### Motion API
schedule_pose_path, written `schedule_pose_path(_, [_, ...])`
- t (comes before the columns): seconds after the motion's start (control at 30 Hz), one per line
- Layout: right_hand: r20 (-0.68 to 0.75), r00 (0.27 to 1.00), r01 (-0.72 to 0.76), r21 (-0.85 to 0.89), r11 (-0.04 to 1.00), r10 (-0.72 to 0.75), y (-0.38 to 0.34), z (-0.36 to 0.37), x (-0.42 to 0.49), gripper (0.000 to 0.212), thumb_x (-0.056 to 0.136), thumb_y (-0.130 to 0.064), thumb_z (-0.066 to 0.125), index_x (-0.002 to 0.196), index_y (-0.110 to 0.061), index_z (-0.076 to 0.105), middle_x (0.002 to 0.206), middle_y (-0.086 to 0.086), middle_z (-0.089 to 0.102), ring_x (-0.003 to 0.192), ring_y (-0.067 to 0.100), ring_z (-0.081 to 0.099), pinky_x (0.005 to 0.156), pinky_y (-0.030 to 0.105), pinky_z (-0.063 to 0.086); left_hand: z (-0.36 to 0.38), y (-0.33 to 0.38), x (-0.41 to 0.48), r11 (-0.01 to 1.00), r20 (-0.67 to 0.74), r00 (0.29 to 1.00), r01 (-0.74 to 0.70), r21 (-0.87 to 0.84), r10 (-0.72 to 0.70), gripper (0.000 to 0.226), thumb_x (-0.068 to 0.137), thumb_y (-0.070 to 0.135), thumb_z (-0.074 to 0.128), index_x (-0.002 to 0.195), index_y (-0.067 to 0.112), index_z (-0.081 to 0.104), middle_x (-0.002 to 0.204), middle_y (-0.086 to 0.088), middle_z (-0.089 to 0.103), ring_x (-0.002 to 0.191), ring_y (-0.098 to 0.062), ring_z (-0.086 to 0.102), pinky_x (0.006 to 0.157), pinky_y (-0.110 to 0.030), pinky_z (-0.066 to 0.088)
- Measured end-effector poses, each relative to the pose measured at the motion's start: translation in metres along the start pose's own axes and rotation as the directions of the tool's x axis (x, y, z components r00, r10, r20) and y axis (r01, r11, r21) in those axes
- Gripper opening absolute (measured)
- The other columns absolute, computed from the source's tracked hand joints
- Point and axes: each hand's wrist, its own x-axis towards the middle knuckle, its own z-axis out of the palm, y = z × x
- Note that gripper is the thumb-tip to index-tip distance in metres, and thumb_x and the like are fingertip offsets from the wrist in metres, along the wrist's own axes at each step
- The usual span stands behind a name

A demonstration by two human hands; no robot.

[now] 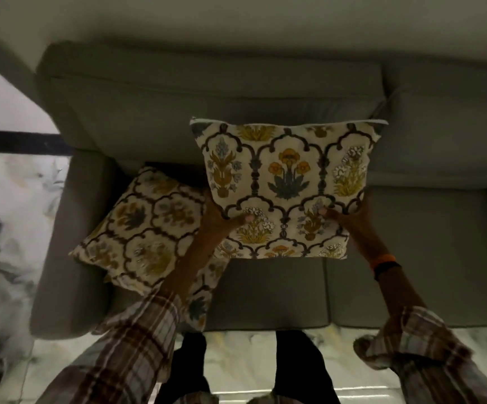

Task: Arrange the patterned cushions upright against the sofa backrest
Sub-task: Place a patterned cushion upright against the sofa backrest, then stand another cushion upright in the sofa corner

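Over a grey sofa point(154, 91), seen from above by a person standing at its front edge, two patterned cushions are in view. At the far left, a pale marble-like floor point(12, 182) shows beside the armrest point(70, 243). Next to the armrest, the first cushion point(140, 225) lies tilted on the seat, leaning partly into the corner rather than standing upright against the backrest point(207, 118). Moving right, the left hand point(221, 220) grips the lower left side of the second cushion point(287, 182), thumb pressed on its cream, yellow and grey floral front. That cushion is held up in front of the backrest, its top edge level; whether it touches the backrest cannot be told. The right hand point(350, 211), with an orange and black band point(385, 265) at the wrist, clasps the cushion's lower right side. Both arms wear plaid sleeves point(137, 330). By the look of it, the task is about midway: one cushion is being placed, and the tilted one seemingly needs straightening.
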Motion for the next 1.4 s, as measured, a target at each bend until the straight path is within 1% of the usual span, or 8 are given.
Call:
schedule_pose_path(0.2, [-0.018, 0.998, 0.058, -0.014, 0.998, -0.058, 0.082, -0.104, 0.099, 0.109, 0.069, 0.017, 0.088, 0.158, -0.004, 0.028, 0.154, 0.011, 0.05, 0.114, -0.019, 0.062, 0.087, 0.009, 0.058, 0.136, -0.016, 0.078, 0.996, 0.025, 1.0, -0.002, 0.093, 0.0, 0.123, 0.069, -0.004, 0.084, 0.15, 0.008, -0.008, 0.155, -0.006, 0.021, 0.138, -0.014, 0.023, 0.111, -0.01, 0.03])
schedule_pose_path(0.43, [0.038, 0.999, -0.01, -0.104, 0.995, 0.014, 0.181, -0.151, 0.183, 0.132, 0.059, -0.018, 0.101, 0.163, -0.013, 0.02, 0.16, 0.01, 0.046, 0.146, 0.028, 0.05, 0.112, 0.059, 0.051, 0.221, -0.07, 0.143, 0.975, 0.04, 0.996, 0.072, 0.211, -0.082, 0.085, 0.082, -0.006, 0.072, 0.149, 0.006, 0.021, 0.156, -0.017, 0.029, 0.143, -0.023, 0.028, 0.098, -0.009, 0.024])
schedule_pose_path(0.6, [0.046, 0.998, -0.027, -0.113, 0.993, 0.032, 0.203, -0.145, 0.2, 0.123, 0.068, 0.011, 0.091, 0.161, -0.004, 0.014, 0.163, 0.017, 0.037, 0.147, 0.03, 0.045, 0.115, 0.05, 0.048, 0.231, -0.091, 0.161, 0.962, -0.032, 0.993, 0.116, 0.248, -0.111, 0.09, 0.077, -0.005, 0.076, 0.149, 0.0, 0.021, 0.156, -0.021, 0.028, 0.145, -0.036, 0.028, 0.102, -0.012, 0.021])
schedule_pose_path(0.83, [-0.061, 0.998, -0.031, -0.023, 0.999, 0.029, 0.197, -0.13, 0.177, 0.114, 0.074, -0.001, 0.091, 0.161, -0.015, 0.02, 0.162, 0.01, 0.04, 0.138, 0.019, 0.053, 0.099, 0.015, 0.055, 0.221, -0.091, 0.151, 0.962, 0.052, 0.998, -0.04, 0.269, 0.027, 0.115, 0.06, 0.066, 0.08, 0.146, 0.012, 0.024, 0.148, 0.003, 0.027, 0.139, -0.02, 0.03, 0.109, -0.012, 0.03])
schedule_pose_path(0.93, [-0.194, 0.956, -0.216, 0.037, 0.976, 0.219, 0.204, -0.104, 0.151, 0.121, 0.072, -0.033, 0.092, 0.165, -0.018, 0.015, 0.166, 0.013, 0.037, 0.149, 0.026, 0.042, 0.117, 0.038, 0.044, 0.216, -0.094, 0.142, 0.96, -0.068, 0.998, 0.033, 0.277, -0.014, 0.139, 0.048, 0.089, 0.064, 0.15, 0.005, 0.019, 0.156, -0.02, 0.029, 0.141, -0.021, 0.03, 0.11, -0.015, 0.029])
schedule_pose_path(1.03, [-0.243, 0.848, -0.484, 0.005, 0.875, 0.471, 0.203, -0.049, 0.112, 0.112, 0.084, -0.03, 0.087, 0.167, -0.013, 0.013, 0.171, 0.019, 0.026, 0.156, 0.035, 0.03, 0.125, 0.052, 0.032, 0.196, -0.088, 0.115, 0.932, -0.119, 0.99, 0.109, 0.347, -0.072, 0.116, 0.07, 0.05, 0.079, 0.153, 0.005, 0.011, 0.158, -0.023, 0.021, 0.144, -0.028, 0.028, 0.102, -0.013, 0.034])
schedule_pose_path(1.23, [0.068, 0.954, -0.262, -0.27, 0.926, 0.29, 0.161, 0.12, 0.046, 0.089, 0.094, -0.036, 0.076, 0.165, -0.016, 0.027, 0.17, 0.009, 0.027, 0.155, 0.03, 0.032, 0.119, 0.037, 0.033, 0.083, -0.106, 0.069, 0.668, -0.026, 0.976, -0.127, 0.733, 0.215, 0.083, 0.089, 0.039, 0.066, 0.153, 0.014, 0.02, 0.159, -0.019, 0.024, 0.148, -0.035, 0.023, 0.121, -0.052, 0.028])
schedule_pose_path(1.4, [0.148, 0.934, -0.325, -0.021, 0.945, 0.325, 0.118, 0.262, 0.004, 0.09, 0.097, -0.031, 0.073, 0.167, -0.019, 0.018, 0.171, 0.005, 0.028, 0.155, 0.027, 0.034, 0.119, 0.038, 0.037, -0.051, -0.107, 0.065, 0.602, -0.138, 0.963, -0.032, 0.798, 0.233, 0.074, 0.092, 0.046, 0.054, 0.152, 0.018, 0.022, 0.161, -0.014, 0.022, 0.149, -0.031, 0.019, 0.124, -0.047, 0.01])
